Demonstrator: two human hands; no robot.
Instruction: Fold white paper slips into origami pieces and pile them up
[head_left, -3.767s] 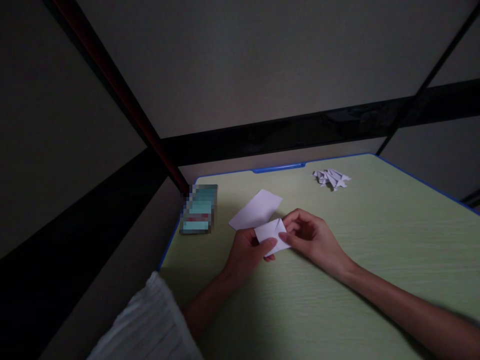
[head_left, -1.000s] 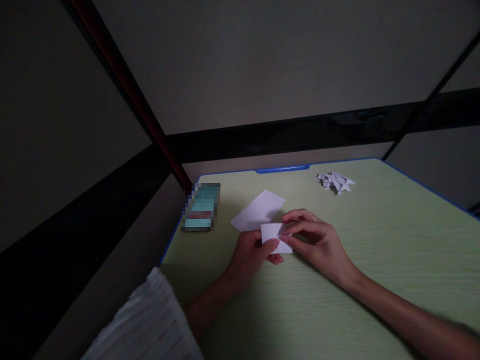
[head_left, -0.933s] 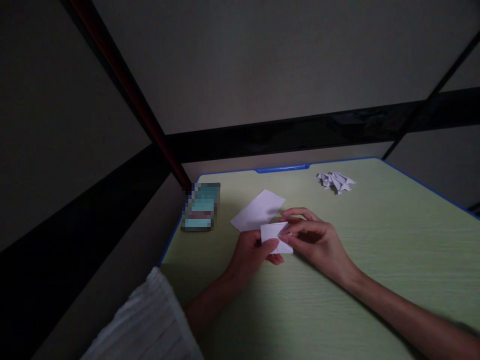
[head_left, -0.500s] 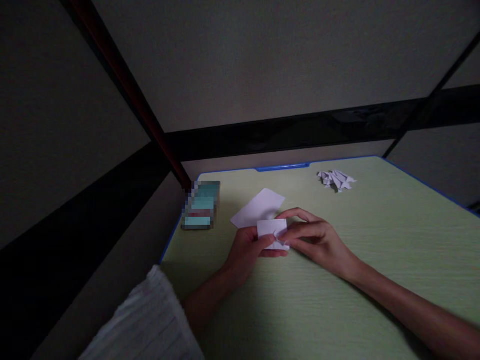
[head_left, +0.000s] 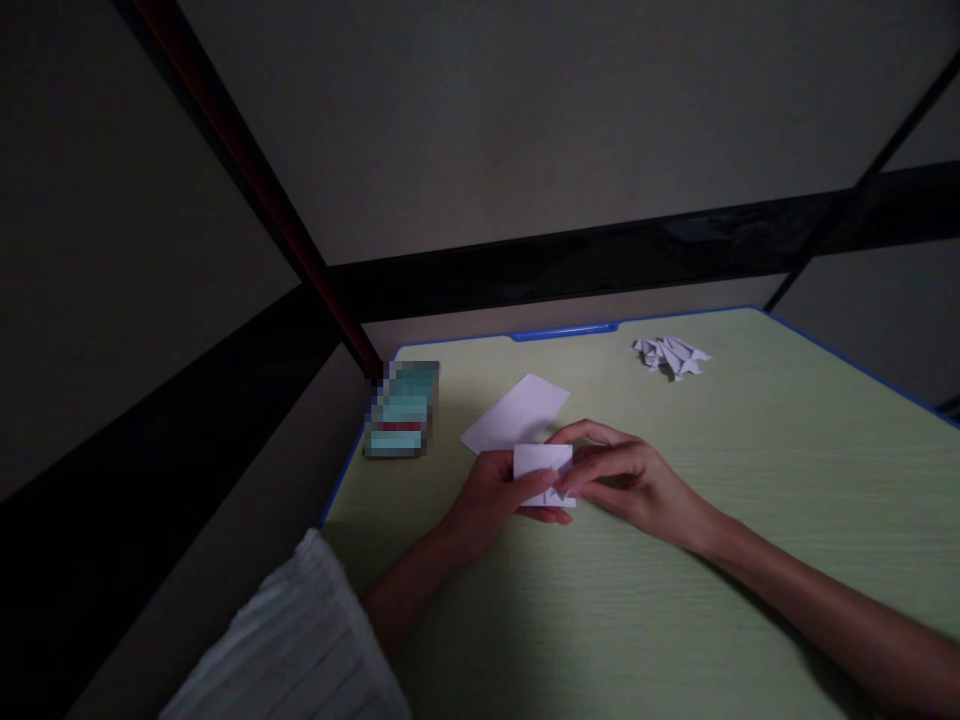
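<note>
“Small folded white paper rectangle (head_left: pixel 534 457), seen from the head camera. Where does it lie, and what supports it?”

“It is held over the near-middle part of the pale green, wood-grained tabletop with blue edging (head_left: pixel 780 480). The bare left hand (head_left: pixel 489 502) pinches it from its left side, thumb laid across the upper face and fingers beneath, their tips showing below the near edge.”

“And the bare right hand (head_left: pixel 626 482)?”

“It comes in from the right with fingers bent. Its fingertips touch the rectangle's right-hand part, near a crease and a small raised fold. Whether that fold is pinched between finger and thumb cannot be told, since the fingers cover the contact.”

“What surrounds the hands?”

“Just beyond the rectangle, and partly covered by it in this view, a flat white paper sheet with angled ends (head_left: pixel 516 412) lies on the tabletop. To its left, near the blue edging, is a rectangular object with a blurred, teal-coloured face (head_left: pixel 403 412).”

“The far side?”

“A cluster of white folded-paper pieces with pointed tips (head_left: pixel 670 357) rests toward the far right, well apart from both hands. A narrow blue plastic strip (head_left: pixel 564 332) runs along the far edge.”
</note>
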